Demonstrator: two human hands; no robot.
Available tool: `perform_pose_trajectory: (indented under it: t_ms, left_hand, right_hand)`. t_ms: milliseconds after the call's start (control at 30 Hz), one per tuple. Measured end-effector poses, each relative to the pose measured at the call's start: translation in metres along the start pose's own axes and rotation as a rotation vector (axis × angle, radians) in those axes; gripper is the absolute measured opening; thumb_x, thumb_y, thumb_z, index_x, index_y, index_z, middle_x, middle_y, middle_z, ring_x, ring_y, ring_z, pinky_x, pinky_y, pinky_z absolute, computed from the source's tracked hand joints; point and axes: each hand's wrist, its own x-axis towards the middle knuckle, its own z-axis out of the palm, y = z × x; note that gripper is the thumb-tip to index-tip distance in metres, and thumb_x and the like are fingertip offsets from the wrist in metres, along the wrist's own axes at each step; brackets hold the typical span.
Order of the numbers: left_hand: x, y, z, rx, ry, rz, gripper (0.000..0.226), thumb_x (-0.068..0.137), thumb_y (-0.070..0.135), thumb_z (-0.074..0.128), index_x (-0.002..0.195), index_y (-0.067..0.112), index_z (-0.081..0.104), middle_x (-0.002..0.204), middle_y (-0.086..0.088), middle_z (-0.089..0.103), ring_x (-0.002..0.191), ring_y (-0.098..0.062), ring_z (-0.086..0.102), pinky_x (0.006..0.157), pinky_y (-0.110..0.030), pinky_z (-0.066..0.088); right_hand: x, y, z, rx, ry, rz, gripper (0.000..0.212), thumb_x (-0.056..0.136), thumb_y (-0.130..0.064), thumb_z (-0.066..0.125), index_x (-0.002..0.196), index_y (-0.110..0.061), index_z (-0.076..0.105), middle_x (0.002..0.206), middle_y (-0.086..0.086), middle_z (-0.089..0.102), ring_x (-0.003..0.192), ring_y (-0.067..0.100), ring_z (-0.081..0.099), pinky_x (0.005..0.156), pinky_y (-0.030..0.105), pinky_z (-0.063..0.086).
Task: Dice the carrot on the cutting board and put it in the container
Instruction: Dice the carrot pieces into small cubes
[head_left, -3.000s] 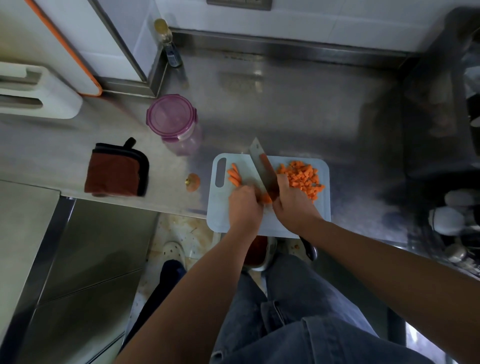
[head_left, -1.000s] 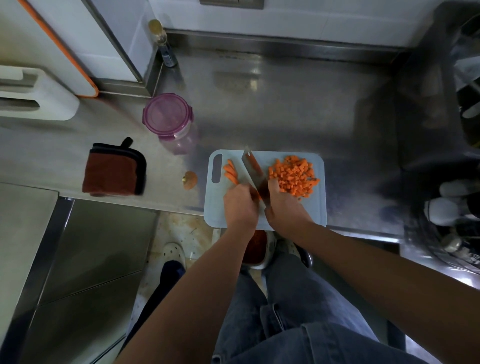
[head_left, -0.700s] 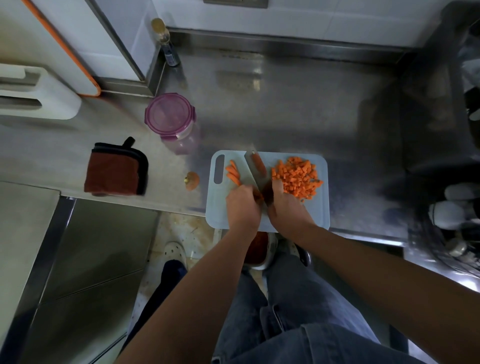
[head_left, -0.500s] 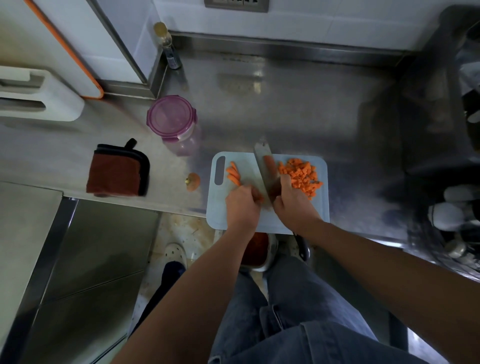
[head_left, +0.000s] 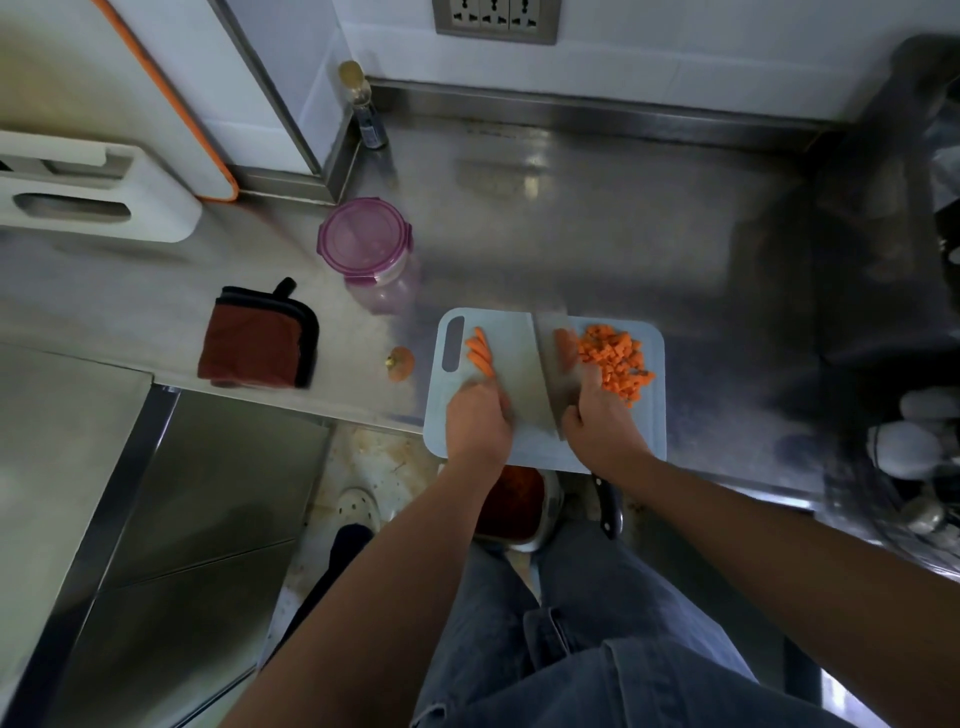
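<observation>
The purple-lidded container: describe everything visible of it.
The round clear plastic container with the translucent purple lid stands upright on the grey steel counter, lid on, clip tabs showing at its rim. The body looks see-through with a purple tint; whether anything is inside cannot be told. It sits beyond and left of the pale blue plastic cutting board, apart from it, and beyond and right of the folded brown cloth. Only the counter touches it.
</observation>
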Motion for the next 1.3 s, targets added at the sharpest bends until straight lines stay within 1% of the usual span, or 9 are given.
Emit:
perform_pose_trajectory:
  t_ms: [100,267,400,533,633,800,1000,1200,1300]
  left_hand:
    - [-0.001,0.000,-0.003,-0.018,-0.013,-0.010,0.013,0.088,0.005,0.057,0.095,0.008,0.068,0.097,-0.007,0.068,0.093,-0.024,0.062,0.079,-0.031,0.046]
    - [0.002,-0.003,-0.013,-0.089,0.044,-0.039,0.011,0.089,0.012,0.057,0.093,0.011,0.067,0.090,-0.002,0.070,0.081,-0.018,0.061,0.071,-0.026,0.043]
    - [0.010,-0.011,-0.029,-0.124,0.148,-0.020,0.011,0.089,0.010,0.057,0.091,0.013,0.067,0.091,-0.002,0.066,0.083,-0.019,0.061,0.077,-0.030,0.049]
    - [0.026,-0.016,-0.040,-0.087,0.148,-0.030,0.028,0.088,0.015,0.062,0.116,0.010,0.060,0.109,-0.009,0.060,0.096,-0.025,0.060,0.081,-0.030,0.044]
    - [0.038,-0.016,-0.039,-0.111,0.091,-0.011,0.050,0.089,0.020,0.065,0.136,0.015,0.046,0.122,-0.011,0.050,0.104,-0.029,0.056,0.085,-0.030,0.040]
    - [0.054,-0.021,-0.033,-0.046,0.018,0.028,0.063,0.086,0.014,0.067,0.143,0.017,0.042,0.124,-0.013,0.049,0.107,-0.031,0.057,0.092,-0.039,0.048]
    - [0.062,-0.026,-0.039,0.016,0.015,0.089,0.043,0.086,0.020,0.067,0.127,0.013,0.055,0.108,-0.012,0.059,0.099,-0.030,0.059,0.075,-0.031,0.041]
    - [0.059,-0.029,-0.037,0.011,0.035,0.163,0.027,0.085,0.021,0.071,0.110,0.017,0.064,0.103,-0.008,0.059,0.092,-0.027,0.061,0.078,-0.034,0.047]
    - [0.058,-0.029,-0.036,0.004,0.020,0.160,0.014,0.086,0.025,0.072,0.096,0.016,0.068,0.097,-0.006,0.062,0.087,-0.023,0.062,0.077,-0.033,0.050]
  right_hand:
    - [0.004,0.000,-0.007,0.024,0.049,0.014,0.040,0.089,0.003,0.041,0.127,-0.004,0.031,0.072,0.011,0.055,0.060,0.020,0.054,0.049,0.031,0.041]
    - [0.007,-0.008,-0.001,-0.035,-0.028,-0.038,0.048,0.092,-0.001,0.042,0.137,-0.008,0.028,0.070,0.006,0.055,0.060,0.017,0.055,0.050,0.027,0.039]
    - [0.013,-0.011,0.004,0.047,0.054,0.030,0.053,0.093,-0.002,0.041,0.142,-0.009,0.023,0.070,0.004,0.054,0.059,0.015,0.053,0.048,0.025,0.036]
    - [0.021,-0.020,0.004,0.086,0.029,0.017,0.045,0.097,-0.007,0.041,0.139,-0.010,0.025,0.069,0.004,0.055,0.056,0.015,0.055,0.047,0.027,0.041]
    - [0.025,-0.026,0.003,0.150,0.013,0.068,0.036,0.096,-0.006,0.040,0.130,-0.009,0.030,0.077,0.008,0.057,0.058,0.019,0.058,0.050,0.037,0.053]
    - [0.029,-0.026,0.005,0.157,-0.017,0.119,0.043,0.095,-0.004,0.040,0.135,-0.011,0.024,0.077,0.010,0.058,0.060,0.024,0.061,0.057,0.047,0.057]
    - [0.029,-0.024,0.004,0.144,-0.015,0.136,0.041,0.094,-0.005,0.039,0.132,-0.013,0.025,0.074,0.010,0.057,0.060,0.024,0.060,0.058,0.052,0.055]
    - [0.031,-0.025,0.006,0.126,-0.002,0.147,0.049,0.094,-0.005,0.040,0.139,-0.013,0.022,0.075,0.007,0.057,0.061,0.023,0.061,0.057,0.046,0.057]
    - [0.030,-0.025,0.006,0.132,0.000,0.134,0.050,0.094,-0.005,0.039,0.139,-0.014,0.021,0.073,0.006,0.055,0.059,0.022,0.059,0.058,0.050,0.057]
